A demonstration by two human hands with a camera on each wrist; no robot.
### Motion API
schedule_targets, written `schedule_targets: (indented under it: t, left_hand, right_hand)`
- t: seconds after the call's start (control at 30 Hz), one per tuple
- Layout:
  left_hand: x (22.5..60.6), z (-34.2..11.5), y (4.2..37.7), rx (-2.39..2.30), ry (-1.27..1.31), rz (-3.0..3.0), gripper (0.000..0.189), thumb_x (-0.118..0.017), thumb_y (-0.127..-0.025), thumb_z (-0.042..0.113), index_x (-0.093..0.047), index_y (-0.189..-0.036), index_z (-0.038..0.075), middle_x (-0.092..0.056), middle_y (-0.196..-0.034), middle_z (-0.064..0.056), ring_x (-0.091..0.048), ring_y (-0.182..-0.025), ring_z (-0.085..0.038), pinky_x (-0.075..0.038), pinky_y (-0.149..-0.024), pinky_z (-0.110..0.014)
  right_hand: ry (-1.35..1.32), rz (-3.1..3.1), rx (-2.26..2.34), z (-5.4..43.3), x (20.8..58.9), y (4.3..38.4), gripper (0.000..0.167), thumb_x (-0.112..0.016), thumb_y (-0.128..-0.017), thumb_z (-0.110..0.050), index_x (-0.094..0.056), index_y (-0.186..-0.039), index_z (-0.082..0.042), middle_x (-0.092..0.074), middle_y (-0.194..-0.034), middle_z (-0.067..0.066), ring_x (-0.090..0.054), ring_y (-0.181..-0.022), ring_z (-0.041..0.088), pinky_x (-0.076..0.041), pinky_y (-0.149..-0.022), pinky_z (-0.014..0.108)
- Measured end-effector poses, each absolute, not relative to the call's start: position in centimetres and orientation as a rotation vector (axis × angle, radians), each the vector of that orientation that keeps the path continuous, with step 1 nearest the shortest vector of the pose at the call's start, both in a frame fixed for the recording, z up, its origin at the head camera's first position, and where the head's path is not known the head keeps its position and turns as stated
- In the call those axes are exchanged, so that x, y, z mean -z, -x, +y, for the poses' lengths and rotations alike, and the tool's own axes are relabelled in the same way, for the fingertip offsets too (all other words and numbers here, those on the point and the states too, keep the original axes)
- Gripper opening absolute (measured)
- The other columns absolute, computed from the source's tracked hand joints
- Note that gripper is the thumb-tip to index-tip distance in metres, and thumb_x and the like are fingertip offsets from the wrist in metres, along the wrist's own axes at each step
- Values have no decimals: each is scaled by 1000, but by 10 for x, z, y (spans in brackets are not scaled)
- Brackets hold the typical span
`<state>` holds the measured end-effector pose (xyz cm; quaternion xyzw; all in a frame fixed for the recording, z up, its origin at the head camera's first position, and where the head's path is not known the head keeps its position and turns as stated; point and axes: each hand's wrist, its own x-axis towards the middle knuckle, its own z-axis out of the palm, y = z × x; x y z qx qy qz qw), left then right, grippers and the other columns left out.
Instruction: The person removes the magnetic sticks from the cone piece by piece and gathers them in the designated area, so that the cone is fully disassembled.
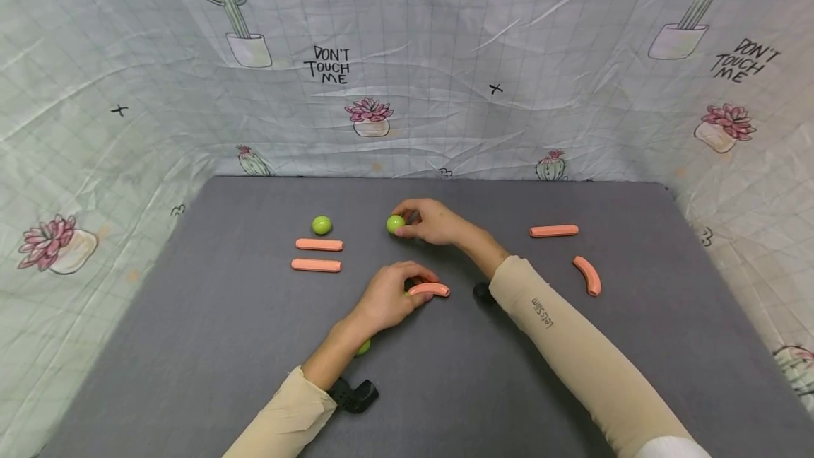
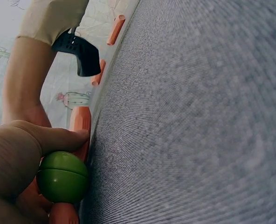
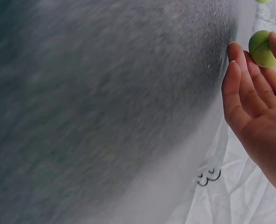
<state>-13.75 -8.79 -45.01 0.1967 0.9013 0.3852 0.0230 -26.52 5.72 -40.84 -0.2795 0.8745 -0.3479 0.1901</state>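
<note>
In the head view, my right hand [image 1: 434,221] pinches a small green ball [image 1: 394,224] between thumb and fingers near the table's back. The right wrist view shows that ball [image 3: 262,48] with a seam, between thumb and fingertips. Nearer the front, my left hand [image 1: 393,295] holds a curved orange sausage-shaped piece [image 1: 429,290] between thumb and fingers. In the left wrist view my thumb lies across this piece [image 2: 81,117]. A second green ball [image 2: 63,177] sits right beside the thumb, with orange [image 2: 63,214] showing below it.
Two straight orange sticks [image 1: 319,244] lie at the left, with a green ball [image 1: 321,225] behind them. Another green ball [image 1: 363,347] is partly hidden by the left wrist. At the right lie a straight stick [image 1: 554,231] and a curved one [image 1: 587,276]. Patterned cloth [image 1: 420,119] surrounds the grey table [image 1: 191,345].
</note>
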Motion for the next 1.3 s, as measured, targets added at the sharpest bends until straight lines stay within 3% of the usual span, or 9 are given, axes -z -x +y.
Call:
schedule_targets:
  t: [0.23,0.37,0.93,1.3]
  left_hand:
    - [452,-89,136,-1197,-596,2791,22,-84,-89,18,-79,-111,20,-77,-108,4,-67,-94,-12,-52,-81,-28]
    - [453,-88,136,-1202,-610,2786,21,-84,-89,19,-79,-110,20,-77,-107,4,-67,-94,-12,-53,-82,-27]
    - [453,-89,139,-1252,-597,2744,21,-84,-89,17,-79,-110,18,-77,-105,3,-66,-92,-12,-54,-83,-31]
    - [452,-89,137,-1248,-580,2723,21,-83,-90,17,-79,-111,20,-75,-102,5,-63,-88,-9,-52,-80,-26]
  right_hand:
    - [834,2495,895,38,408,274,39,-70,-102,-25,-64,-138,-13,-69,-128,12,-69,-113,28,-57,-90,35]
    - [815,2488,886,34,411,277,40,-70,-101,-24,-64,-139,-11,-69,-128,14,-68,-115,30,-56,-96,39]
    - [767,2470,946,33,417,280,43,-73,-100,-25,-64,-140,-12,-69,-123,14,-68,-111,27,-55,-95,36]
    - [712,2467,1016,41,423,279,47,-75,-98,-29,-63,-140,-11,-71,-122,12,-68,-109,25,-56,-89,33]
